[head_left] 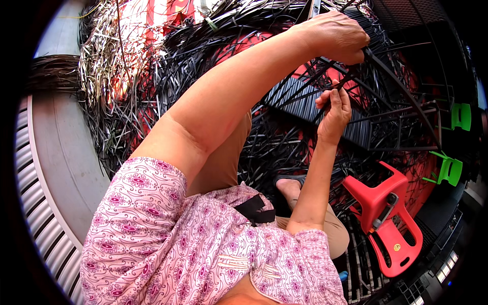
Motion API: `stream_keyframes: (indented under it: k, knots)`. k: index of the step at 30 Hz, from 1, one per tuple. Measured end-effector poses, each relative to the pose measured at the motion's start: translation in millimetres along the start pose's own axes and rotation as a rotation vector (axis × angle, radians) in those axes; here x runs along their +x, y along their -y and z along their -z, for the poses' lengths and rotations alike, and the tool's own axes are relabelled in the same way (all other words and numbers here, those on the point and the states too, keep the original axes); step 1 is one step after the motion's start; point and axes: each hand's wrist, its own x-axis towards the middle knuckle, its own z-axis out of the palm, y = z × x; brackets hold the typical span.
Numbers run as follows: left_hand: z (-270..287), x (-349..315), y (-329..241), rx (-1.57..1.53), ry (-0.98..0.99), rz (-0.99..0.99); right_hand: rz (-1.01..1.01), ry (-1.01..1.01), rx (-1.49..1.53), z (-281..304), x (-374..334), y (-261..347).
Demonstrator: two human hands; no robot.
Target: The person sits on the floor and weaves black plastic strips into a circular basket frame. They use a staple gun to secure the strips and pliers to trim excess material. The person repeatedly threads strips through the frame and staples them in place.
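My left hand [336,36] reaches far out and is closed in a fist at the top edge of a black frame [399,81]; a black strip seems to run into it, though the fingers are mostly turned away. Below it, my right hand [335,109] pinches a dark flat strip [347,77] between thumb and fingers. That strip slants up toward the left hand. Beneath both hands lies a panel of close-set dark strips [295,101] within the frame. Loose black strips [203,56] spread around it in a thick tangle.
A red plastic stool [373,195] stands at the right, with a grey-and-black hand tool [387,211] on it. Farther right are small green chairs [450,169]. A bundle of dark strips [53,73] lies at far left, by a slatted metal surface [46,216]. My foot [288,189] rests among strips.
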Motion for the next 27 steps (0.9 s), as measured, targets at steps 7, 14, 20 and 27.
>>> stream_keyframes:
  k: [7, 14, 20, 27]
  knots:
    - [0.3, -2.0, -2.3, 0.035, -0.057, -0.004, 0.02, 0.052, 0.01, -12.1, 7.6, 12.6]
    - [-0.4, -0.3, -2.4, 0.052, -0.046, -0.018, 0.092, 0.022, -0.062, -16.6, 19.7, 11.9]
    - [0.1, -1.0, 3.5, 0.004, -0.027, -0.047, 0.096, -0.036, -0.048, -23.3, 15.2, 21.8]
    - [6.5, -2.7, 0.9, -0.011, 0.03, -0.049, 0.062, -0.076, -0.03, -25.2, 11.7, 18.5]
